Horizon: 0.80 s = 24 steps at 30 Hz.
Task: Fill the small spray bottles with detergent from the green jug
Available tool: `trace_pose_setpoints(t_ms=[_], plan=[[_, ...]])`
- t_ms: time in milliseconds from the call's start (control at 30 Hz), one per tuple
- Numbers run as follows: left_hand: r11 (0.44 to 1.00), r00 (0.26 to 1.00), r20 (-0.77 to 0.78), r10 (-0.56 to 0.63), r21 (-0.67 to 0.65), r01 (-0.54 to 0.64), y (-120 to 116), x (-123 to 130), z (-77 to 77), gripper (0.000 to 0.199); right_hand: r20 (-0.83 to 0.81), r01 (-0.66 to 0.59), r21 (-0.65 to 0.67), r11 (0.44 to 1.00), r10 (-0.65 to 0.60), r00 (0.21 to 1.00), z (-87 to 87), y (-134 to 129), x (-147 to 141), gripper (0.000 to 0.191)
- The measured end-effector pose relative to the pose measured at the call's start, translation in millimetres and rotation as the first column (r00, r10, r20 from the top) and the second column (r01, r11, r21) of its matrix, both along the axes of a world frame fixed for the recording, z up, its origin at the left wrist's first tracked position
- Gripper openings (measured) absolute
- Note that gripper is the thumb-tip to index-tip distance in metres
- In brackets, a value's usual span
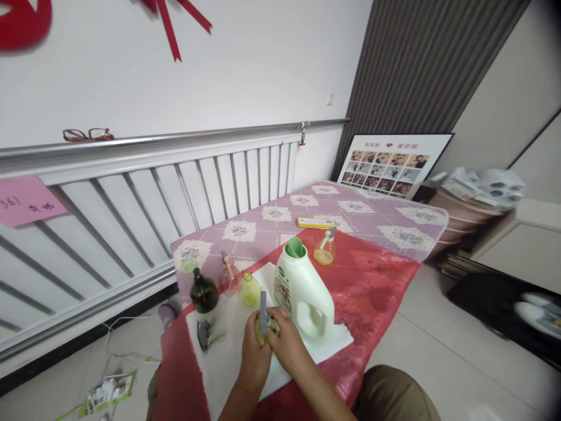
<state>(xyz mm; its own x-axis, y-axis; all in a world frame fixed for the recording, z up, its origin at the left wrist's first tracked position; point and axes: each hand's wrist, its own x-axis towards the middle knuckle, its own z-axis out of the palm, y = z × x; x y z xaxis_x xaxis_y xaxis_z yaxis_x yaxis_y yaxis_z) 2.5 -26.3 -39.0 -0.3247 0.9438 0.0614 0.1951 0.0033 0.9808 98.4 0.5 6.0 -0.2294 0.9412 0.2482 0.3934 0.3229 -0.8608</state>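
Note:
My left hand (253, 348) and my right hand (287, 342) are closed together around a small yellowish spray bottle (260, 334). Its grey spray head (263, 310) sticks up between my fingers, which hide most of the bottle. Just right of my hands stands a large pale green jug (307, 286) with a green cup or funnel (295, 248) in its mouth. Beyond my left hand is a yellow bottle (249, 290) without a spray head. A pink spray bottle (228, 275) and a dark green pump bottle (204, 295) stand farther left. A loose grey spray head (204, 334) lies on white paper (232, 356).
A spray bottle with amber liquid (324, 254) stands on the red cloth (372, 275), near a yellow-and-white box (316, 223). Left of the table (239, 231) runs a white radiator (197, 187). A green lid-like disc (188, 266) lies near the table's left edge.

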Motion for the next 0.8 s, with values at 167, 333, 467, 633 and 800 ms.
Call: trace_pose_setpoints(t_ms=[167,333,467,633,800], plan=[[0.996,0.997,0.002,-0.083,0.019,0.083,-4.6,-2.8,1.0,0.048,-0.012,0.041,0.010,0.999,-0.041,0.999,-7.8,0.7,-2.9,0.032],[0.997,0.998,0.014,-0.064,0.036,0.063,-4.2,-2.4,-5.8,0.047,0.005,0.150,0.005,0.989,-0.150,0.989,-18.3,1.4,-9.2,0.013],[0.997,0.998,0.019,-0.059,0.045,0.058,-3.5,-4.1,-11.6,0.052,0.015,0.171,0.012,0.985,-0.171,0.985,-21.9,3.3,-10.8,0.018],[0.997,0.998,0.015,-0.067,0.038,0.066,-3.8,-4.5,-8.4,0.053,-0.005,0.046,0.053,0.998,-0.046,0.999,-17.6,2.4,-7.9,0.033],[0.998,0.999,-0.034,-0.037,0.052,0.039,-4.0,-3.4,-6.3,0.047,-0.003,0.044,0.050,0.998,-0.043,0.999,-12.9,-1.3,-7.8,0.029]])
